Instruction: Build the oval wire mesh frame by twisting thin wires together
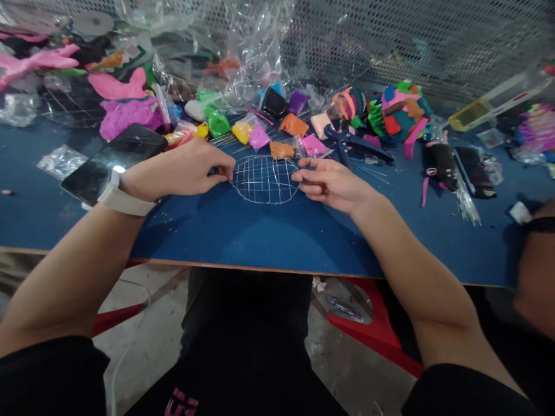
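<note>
An oval wire mesh frame (265,180) is held up just over the blue table, between my two hands. My left hand (197,167), with a pale watch band on its wrist, pinches the frame's left tip between thumb and fingers. The right tip of the frame is gripped by my right hand (327,182), its thumb and index finger at the wire edge and the other fingers loosely curled. Behind the frame lie an orange-brown clay packet (282,151) and a pink one (314,145).
The blue table (260,242) carries a black phone (115,162) beside my left wrist. Dark-handled pliers (359,141), clay packets, a multicoloured clay piece (401,112) and plastic bags line the back. Another person's arm (537,271) is at the right edge.
</note>
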`<act>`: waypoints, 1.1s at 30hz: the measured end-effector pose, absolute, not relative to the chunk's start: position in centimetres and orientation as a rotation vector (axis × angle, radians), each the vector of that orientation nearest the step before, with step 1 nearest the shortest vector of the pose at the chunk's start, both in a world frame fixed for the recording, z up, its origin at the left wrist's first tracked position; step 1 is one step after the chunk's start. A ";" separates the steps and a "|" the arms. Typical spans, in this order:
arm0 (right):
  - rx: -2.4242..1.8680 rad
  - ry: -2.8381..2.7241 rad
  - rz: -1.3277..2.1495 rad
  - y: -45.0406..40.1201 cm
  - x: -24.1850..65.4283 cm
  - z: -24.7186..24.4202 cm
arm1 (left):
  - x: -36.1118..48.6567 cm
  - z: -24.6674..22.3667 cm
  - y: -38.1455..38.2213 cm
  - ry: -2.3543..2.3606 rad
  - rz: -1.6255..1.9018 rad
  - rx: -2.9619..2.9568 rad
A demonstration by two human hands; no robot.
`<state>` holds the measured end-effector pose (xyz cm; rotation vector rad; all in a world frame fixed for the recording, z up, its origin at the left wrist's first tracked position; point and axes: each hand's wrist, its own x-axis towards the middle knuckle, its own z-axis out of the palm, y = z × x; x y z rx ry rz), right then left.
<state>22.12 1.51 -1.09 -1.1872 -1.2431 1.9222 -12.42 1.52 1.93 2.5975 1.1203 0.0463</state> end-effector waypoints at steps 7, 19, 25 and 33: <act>-1.167 -1.397 1.693 1.5 21.5 -1.7 | -12.3 1.9 1.4 1.094 0.066 2.639; -1.211 -1.804 1.250 0.3 22.3 -0.6 | -12.3 1.8 1.4 1.108 0.088 2.604; -1.212 -1.682 1.395 0.3 22.2 -0.7 | -12.3 1.8 1.4 1.106 0.085 2.616; -1.166 -1.779 1.190 0.1 22.2 -0.6 | -12.2 2.1 1.3 1.104 0.078 2.586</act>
